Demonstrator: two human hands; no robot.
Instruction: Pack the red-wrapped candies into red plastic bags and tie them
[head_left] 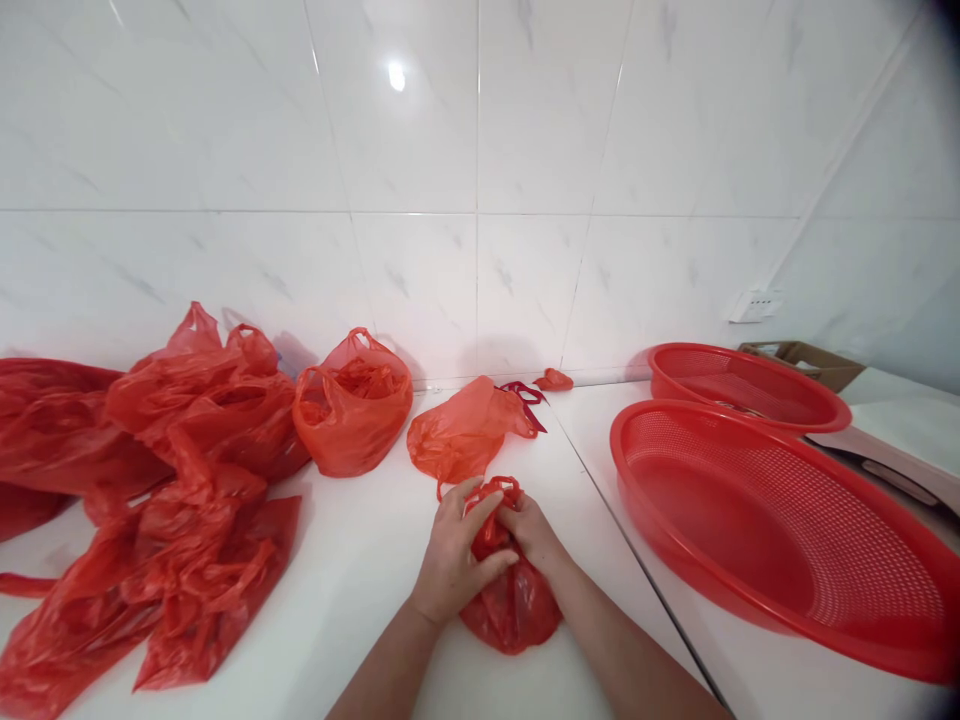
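While both half-closed hands (450,565) grip a red bag (517,615), an upright bag (349,440) holds crumpled plastic (367,378).

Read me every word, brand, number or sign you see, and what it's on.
No text can be read in this view.
Red bag in the left hand and right hand: no lettering visible.
Front red basket: none visible.
Wall socket: any marking is too small to read.
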